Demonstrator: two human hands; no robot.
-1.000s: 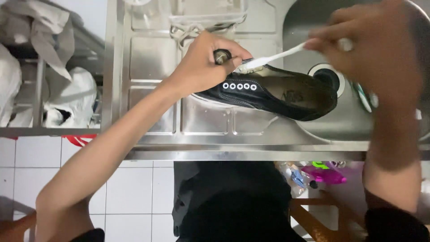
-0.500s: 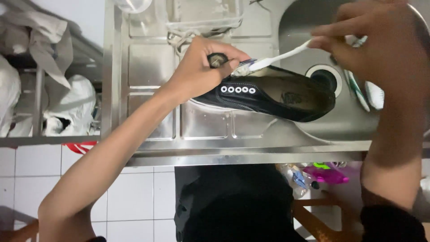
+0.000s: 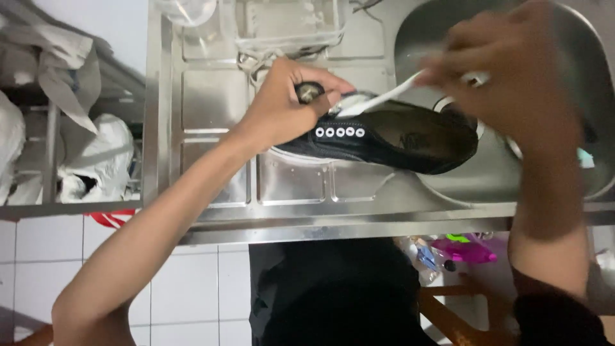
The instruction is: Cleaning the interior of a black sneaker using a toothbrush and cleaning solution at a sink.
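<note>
Fingers (image 3: pixel 330 82) of the left hand (image 3: pixel 282 106) are wrapped tight around the toe end of a black shoe (image 3: pixel 384 138), holding it down. The right hand (image 3: pixel 506 83) is blurry, but its fingers are closed on the handle of a white toothbrush (image 3: pixel 384 97). The brush head sits on the shoe's front edge, right beside the left thumb.

The shoe lies on its side. Its toe is on the steel counter (image 3: pixel 211 122) and its heel hangs over the round sink (image 3: pixel 564 173), close to the drain (image 3: pixel 458 109).

What could go wrong? The brush is so near the left thumb that a hard push might scrub the thumb, not the shoe. The steel looks slick, so if the left hand lets go a bit, the shoe could slide and tip into the sink.

Around it: white laces (image 3: pixel 256 57) lie on the counter, just past the left hand. A clear box (image 3: pixel 291 25) stands at the far edge, next to a clear round dish (image 3: pixel 186 9). Something with a green tip (image 3: pixel 584 157) lies in the sink, partly hidden behind the right arm. On the left, a rack (image 3: pixel 51 160) holds white bags (image 3: pixel 96 154). Nothing stands between the brush and the shoe.
</note>
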